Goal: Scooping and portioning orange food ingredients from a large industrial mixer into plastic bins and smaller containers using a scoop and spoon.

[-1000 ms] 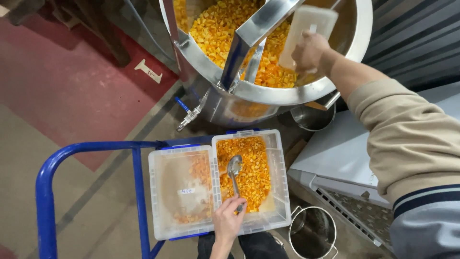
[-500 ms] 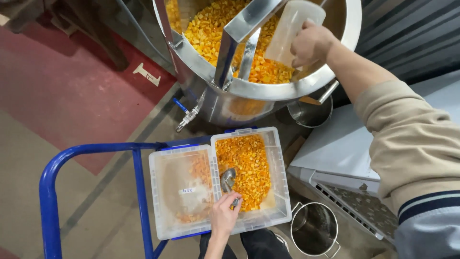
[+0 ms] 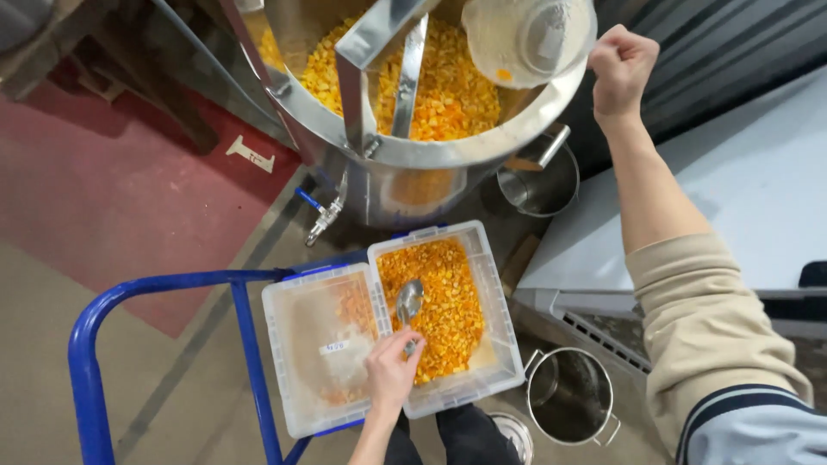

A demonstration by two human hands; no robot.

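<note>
My right hand [image 3: 622, 67] is raised in a fist, shut on the handle of a translucent plastic jug [image 3: 527, 36] held over the rim of a big steel kettle [image 3: 379, 151] full of chopped orange pieces [image 3: 439, 95]. The jug's mouth faces me, with a few orange bits inside. Lower down, my left hand [image 3: 392, 375] grips a metal spoon [image 3: 408, 301] whose bowl rests on orange pieces in a clear plastic bin [image 3: 491, 284]. A second clear bin [image 3: 297, 344] beside it on the left holds only residue and a small label.
Both bins sit on a cart with a blue tube handle [image 3: 86, 344]. A steel pot [image 3: 570, 398] stands on the floor at the right, and a steel bucket [image 3: 540, 185] sits under the kettle's edge. The kettle's tap [image 3: 317, 222] juts out at the left. A pale grey counter [image 3: 741, 198] lies at the right.
My right hand has swung right and lifted, turning the jug from tipped over the kettle to mouth toward me. My left hand shifted the spoon slightly in the bin.
</note>
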